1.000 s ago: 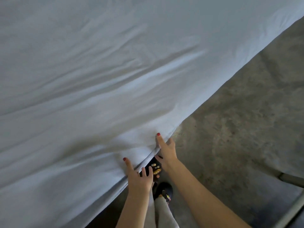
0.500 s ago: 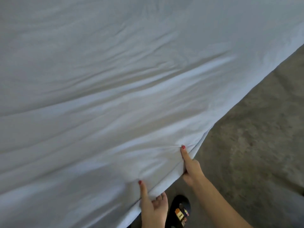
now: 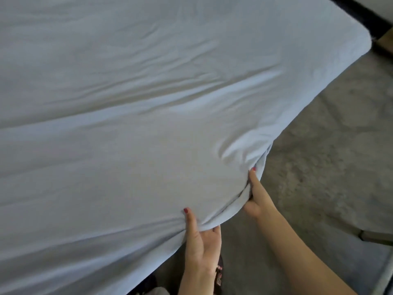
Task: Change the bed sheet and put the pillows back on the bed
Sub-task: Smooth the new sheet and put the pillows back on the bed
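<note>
A pale blue bed sheet covers the whole mattress and fills most of the view, with long creases running across it. My left hand grips the sheet's near edge, thumb on top and fingers under the fabric. My right hand pinches the same edge a little further right, where the cloth bunches into folds. The sheet's far right corner is wrapped round the mattress corner. No pillows are in view.
Grey concrete floor runs along the bed's right side. A dark strip at the wall base and a brown object lie at the top right. My sandalled foot stands below the hands. A grey bar juts in at right.
The view has swung so that the bed's far right corner now shows. Both hands have kept their grip on the sheet's edge, with more cloth gathered into folds between them.
</note>
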